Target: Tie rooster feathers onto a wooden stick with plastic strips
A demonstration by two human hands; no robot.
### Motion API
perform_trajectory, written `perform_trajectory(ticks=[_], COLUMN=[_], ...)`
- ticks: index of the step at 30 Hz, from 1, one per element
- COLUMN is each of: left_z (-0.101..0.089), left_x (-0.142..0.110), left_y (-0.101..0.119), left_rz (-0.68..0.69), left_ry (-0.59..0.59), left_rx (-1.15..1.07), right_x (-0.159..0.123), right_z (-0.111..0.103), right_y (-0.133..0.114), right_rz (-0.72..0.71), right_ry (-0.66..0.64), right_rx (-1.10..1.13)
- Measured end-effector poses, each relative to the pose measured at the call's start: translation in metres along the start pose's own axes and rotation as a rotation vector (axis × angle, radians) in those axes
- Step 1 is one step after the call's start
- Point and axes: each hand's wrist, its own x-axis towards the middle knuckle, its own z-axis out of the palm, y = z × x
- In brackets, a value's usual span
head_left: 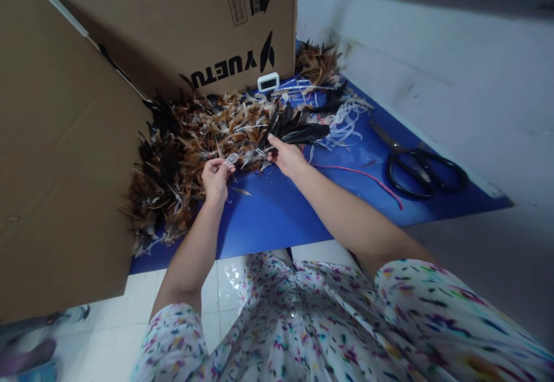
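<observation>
My left hand (215, 178) is closed in a pinch on a small pale clear piece (232, 158), perhaps tape, at the near edge of a big heap of brown and black feathers (190, 139). My right hand (286, 154) is closed on the base of a bunch of black feathers (298, 127) that fans out away from me. The two hands are close together over a blue table top (277, 214). White strips (346, 122) lie tangled just beyond the black bunch.
Black scissors (422, 168) lie on the blue top at right, near a red cord (367, 177). A large cardboard box (182, 18) stands behind, its flap (56, 139) at left. A small white device (268, 82) sits by the box. A grey wall (454, 70) is at right.
</observation>
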Motion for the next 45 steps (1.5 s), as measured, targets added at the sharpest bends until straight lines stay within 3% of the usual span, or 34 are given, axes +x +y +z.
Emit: perform_trajectory(ticks=[3,6,8,11,16,23,31,36,41,45], left_z=[-0.002,-0.001,0.001,0.004,0.008,0.008,0.011,0.01,0.007,0.008], left_x=[-0.002,-0.011,-0.019,-0.028,-0.027,-0.024,-0.026,-0.022,-0.016,-0.015], left_y=[0.005,0.015,0.02,0.016,0.002,0.002,0.005,0.01,0.012,0.009], left_rz=[0.132,0.4,0.474,0.372,0.118,0.166,-0.044,-0.108,-0.067,0.046], left_ry=[-0.034,-0.119,-0.19,-0.295,-0.356,-0.423,-0.407,-0.351,-0.26,-0.177], left_rx=[0.119,0.379,0.479,0.463,0.296,0.301,0.201,0.157,0.157,0.151], right_x=[-0.005,-0.013,-0.019,-0.028,-0.035,-0.033,-0.027,-0.021,-0.019,-0.022], right_z=[0.004,0.011,0.015,0.021,0.025,0.023,0.023,0.021,0.016,0.017], right_y=[0.001,0.001,0.002,0.007,0.017,0.019,0.023,0.011,-0.007,-0.009], right_rz=[0.073,0.084,0.096,0.108,0.102,0.103,0.027,0.067,0.098,0.113], right_ry=[0.07,0.048,0.016,-0.055,-0.168,-0.243,-0.144,-0.041,0.089,0.095], right_rx=[0.1,0.07,0.046,0.024,0.004,-0.145,-0.09,0.026,0.159,0.153])
